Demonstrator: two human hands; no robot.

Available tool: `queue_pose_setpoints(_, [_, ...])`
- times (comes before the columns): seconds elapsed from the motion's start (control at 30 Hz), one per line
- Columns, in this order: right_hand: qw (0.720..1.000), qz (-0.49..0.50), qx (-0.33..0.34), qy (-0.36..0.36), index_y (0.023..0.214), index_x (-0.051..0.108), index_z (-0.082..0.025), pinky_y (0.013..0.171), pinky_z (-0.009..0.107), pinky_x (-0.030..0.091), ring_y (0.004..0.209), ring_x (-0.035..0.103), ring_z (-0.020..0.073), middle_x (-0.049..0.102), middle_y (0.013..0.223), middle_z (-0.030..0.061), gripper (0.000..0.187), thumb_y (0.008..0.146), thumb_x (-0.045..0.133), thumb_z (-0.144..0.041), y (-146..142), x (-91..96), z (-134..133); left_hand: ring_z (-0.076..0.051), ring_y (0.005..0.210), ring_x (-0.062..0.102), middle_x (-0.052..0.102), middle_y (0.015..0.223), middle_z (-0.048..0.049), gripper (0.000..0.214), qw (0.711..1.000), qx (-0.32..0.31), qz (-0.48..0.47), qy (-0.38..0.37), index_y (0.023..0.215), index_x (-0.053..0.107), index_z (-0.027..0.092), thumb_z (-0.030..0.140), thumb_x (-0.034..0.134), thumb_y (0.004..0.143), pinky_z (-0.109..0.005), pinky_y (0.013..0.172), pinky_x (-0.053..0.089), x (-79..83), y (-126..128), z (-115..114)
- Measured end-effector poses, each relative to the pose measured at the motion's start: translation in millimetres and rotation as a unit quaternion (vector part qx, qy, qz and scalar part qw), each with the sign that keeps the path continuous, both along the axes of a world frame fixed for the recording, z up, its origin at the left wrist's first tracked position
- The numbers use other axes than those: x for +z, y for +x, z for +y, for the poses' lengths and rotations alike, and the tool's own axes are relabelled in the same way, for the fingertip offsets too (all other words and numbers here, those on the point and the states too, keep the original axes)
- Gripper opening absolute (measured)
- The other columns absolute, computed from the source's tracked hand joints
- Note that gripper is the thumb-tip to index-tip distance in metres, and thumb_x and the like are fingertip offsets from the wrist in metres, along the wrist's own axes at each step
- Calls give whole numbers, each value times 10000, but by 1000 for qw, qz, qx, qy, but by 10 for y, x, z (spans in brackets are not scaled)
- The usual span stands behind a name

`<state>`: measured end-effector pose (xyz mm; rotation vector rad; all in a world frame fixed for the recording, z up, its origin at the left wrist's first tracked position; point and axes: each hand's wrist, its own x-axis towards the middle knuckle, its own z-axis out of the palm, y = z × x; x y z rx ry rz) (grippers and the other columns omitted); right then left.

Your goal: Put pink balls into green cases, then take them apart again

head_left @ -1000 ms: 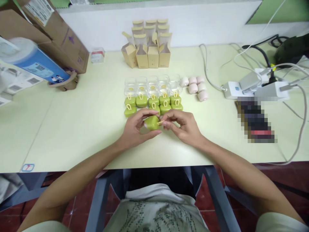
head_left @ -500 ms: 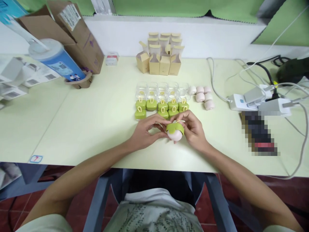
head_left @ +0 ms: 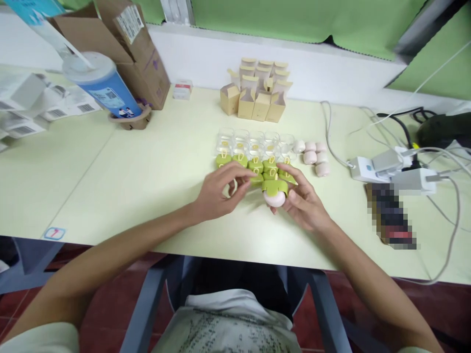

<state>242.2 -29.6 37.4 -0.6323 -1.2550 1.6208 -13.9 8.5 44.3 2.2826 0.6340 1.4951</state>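
Observation:
Held in my right hand [head_left: 307,203] is a rounded pale pink case [head_left: 274,198] with a green cover [head_left: 275,187] over its top. The thumb and fingers grip it from the right side, just above the table. My left hand [head_left: 224,192] is to the left of it, apart from it, with thumb and forefinger spread and nothing visible between them. Behind both hands sit several green-covered cases [head_left: 255,165] with pale yellow loops, partly hidden by my fingers. Clear plastic cups [head_left: 256,142] with yellow marks stand in rows behind those.
Several bare pale pink cases [head_left: 310,157] are grouped to the right. Small open cardboard boxes [head_left: 262,107] stand near the wall. A power strip [head_left: 362,169] with cables and a blurred-out dark object lie at right. A blue cup [head_left: 106,93] and large carton [head_left: 152,73] are at left.
My left hand has let go of the green-covered case and drawn back to the left. My right hand still holds the case. The view has shifted slightly.

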Motion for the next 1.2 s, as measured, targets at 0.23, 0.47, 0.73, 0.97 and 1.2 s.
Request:
queue_pose_setpoints(0.23, [934, -233, -90, 257, 1475, 737, -365, 925, 388, 698, 1166, 753, 232, 712, 1370, 86, 476, 1013, 850, -342, -34, 261, 130, -66, 626, 542, 684, 965, -16, 157, 979, 91, 82, 164, 1141, 717, 221, 146, 693, 1004, -220, 511, 457, -210, -606, 425])
queue_pose_setpoints(0.47, [719, -466, -149, 493, 1521, 707, -221, 980, 439, 676, 1156, 769, 275, 798, 1293, 150, 393, 1137, 646, -277, -361, 168, 266, -84, 652, 629, 682, 1122, -57, 292, 975, 59, 160, 140, 1259, 747, 260, 362, 817, 995, -254, 558, 534, -416, -817, 491])
queue_pose_setpoints(0.73, [552, -505, -233, 622, 1491, 695, -210, 872, 438, 658, 1056, 780, 276, 817, 1362, 184, 421, 1081, 687, -112, -491, -259, 283, -113, 731, 681, 723, 1111, -67, 159, 976, 42, 171, 125, 1146, 748, 237, 342, 777, 1030, -249, 620, 571, -433, -786, 468])
queue_pose_setpoints(0.97, [538, -547, -243, 594, 1500, 677, -215, 869, 441, 546, 1084, 758, 278, 838, 1302, 141, 404, 1101, 676, -152, -534, -364, 277, -100, 705, 640, 715, 1086, -64, 141, 979, 24, 166, 117, 1130, 738, 223, 306, 786, 1027, -231, 599, 543, -400, -778, 456])
queue_pose_setpoints(1.2, [528, -563, -272, 574, 1383, 747, -216, 923, 438, 454, 1114, 721, 268, 859, 1235, 86, 281, 1109, 694, -185, -590, -415, 268, -120, 770, 674, 714, 1076, -64, 183, 974, 35, 183, 131, 1145, 735, 223, 340, 802, 1021, -232, 607, 551, -392, -787, 459])
